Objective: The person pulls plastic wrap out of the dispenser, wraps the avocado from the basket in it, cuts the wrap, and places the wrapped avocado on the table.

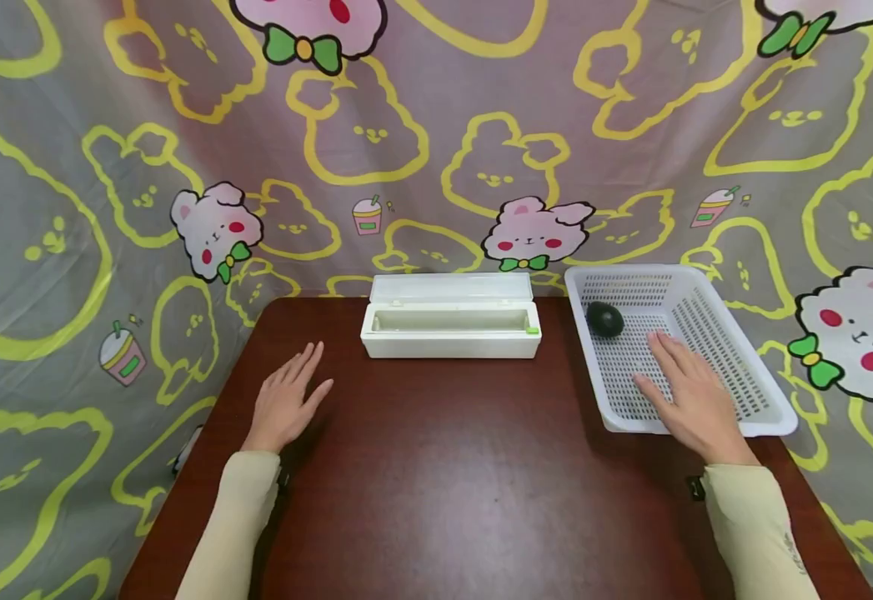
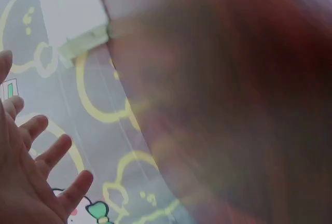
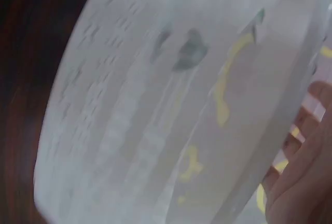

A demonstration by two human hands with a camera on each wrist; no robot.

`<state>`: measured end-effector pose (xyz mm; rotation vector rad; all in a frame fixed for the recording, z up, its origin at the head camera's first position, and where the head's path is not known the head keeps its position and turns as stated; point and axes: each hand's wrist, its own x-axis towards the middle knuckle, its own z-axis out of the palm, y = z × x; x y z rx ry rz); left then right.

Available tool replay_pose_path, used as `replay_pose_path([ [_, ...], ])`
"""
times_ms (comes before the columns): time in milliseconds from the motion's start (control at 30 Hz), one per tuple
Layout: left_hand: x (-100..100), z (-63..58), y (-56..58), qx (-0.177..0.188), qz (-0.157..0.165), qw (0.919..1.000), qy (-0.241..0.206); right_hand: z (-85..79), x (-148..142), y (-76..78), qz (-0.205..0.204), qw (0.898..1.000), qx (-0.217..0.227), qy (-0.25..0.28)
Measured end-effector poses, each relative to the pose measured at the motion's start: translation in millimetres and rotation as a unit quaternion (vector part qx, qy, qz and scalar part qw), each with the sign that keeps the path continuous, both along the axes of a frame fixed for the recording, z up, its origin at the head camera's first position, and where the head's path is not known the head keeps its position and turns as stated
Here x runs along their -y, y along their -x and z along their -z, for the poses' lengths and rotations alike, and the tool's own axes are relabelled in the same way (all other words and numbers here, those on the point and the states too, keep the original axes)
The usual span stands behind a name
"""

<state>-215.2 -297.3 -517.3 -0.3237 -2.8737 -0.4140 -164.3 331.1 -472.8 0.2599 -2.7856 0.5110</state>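
My left hand point(image 1: 283, 404) hovers over the left side of the table with its fingers straight and nothing in it. In the left wrist view the left hand point(image 2: 36, 162) shows its fingers spread. On the right, my right hand point(image 1: 687, 396) is held over the near part of a white perforated plastic basket point(image 1: 762, 383), fingers extended and holding nothing. A dark green avocado-like fruit point(image 1: 604, 320) lies in the basket's left side, ahead of the right fingertips. The right wrist view has the basket wall point(image 3: 119, 105) beside the right hand point(image 3: 306, 167).
A long white box point(image 1: 451, 346) with its lid point(image 1: 451, 288) raised stands at the table's back middle; a small green piece point(image 1: 532, 331) sits at its right front edge. The dark brown table point(image 1: 466, 467) meets a patterned cloth point(image 1: 421, 108) behind.
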Motion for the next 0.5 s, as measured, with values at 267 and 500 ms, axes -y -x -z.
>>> replay_pose_path([
  [267, -28.7, -10.3, 30.5, 0.041, 0.007, 0.9936, -0.105, -17.2, 55.1, 25.7, -0.045, 0.989, 0.034, 0.14],
  [500, -51.7, -13.5, 58.7, 0.054, 0.015, 0.9826, -0.177, -25.2, 112.1, 48.7, -0.08, 0.968, 0.04, 0.234],
])
